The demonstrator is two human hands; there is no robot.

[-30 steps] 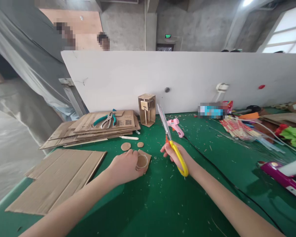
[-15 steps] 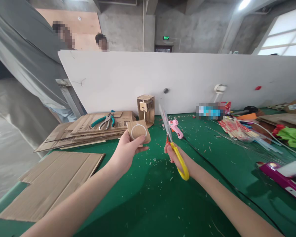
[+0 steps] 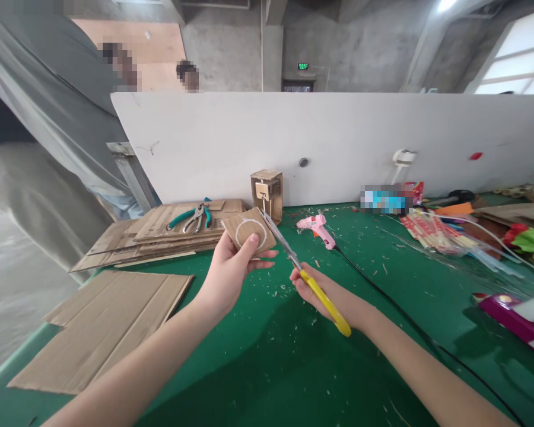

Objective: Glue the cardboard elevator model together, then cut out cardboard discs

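A small piece of cardboard (image 3: 240,225) with a white circle drawn on it is pinched in my left hand (image 3: 229,270), thumb on its face. My right hand (image 3: 320,293) grips yellow-handled scissors (image 3: 318,292), whose blades point up and left to the edge of the cardboard. Whether the blades have the edge between them I cannot tell. Behind the blade tips stands a small cardboard box (image 3: 276,198) with an open front and a stick inside. On the table behind my right hand lies a pink glue gun (image 3: 318,228) with a black cord.
Teal-handled pliers (image 3: 196,218) lie on stacked cardboard (image 3: 160,240) at the left, with a loose sheet (image 3: 111,326) in front. A purple power strip (image 3: 511,323) and bundled sticks (image 3: 431,231) are at the right. A white panel (image 3: 204,142) borders the green table (image 3: 267,367). A person in grey (image 3: 48,89) stands left.
The scissors have swung left and down, bringing their blades to the cardboard's right edge. The cardboard has turned slightly in my left hand.
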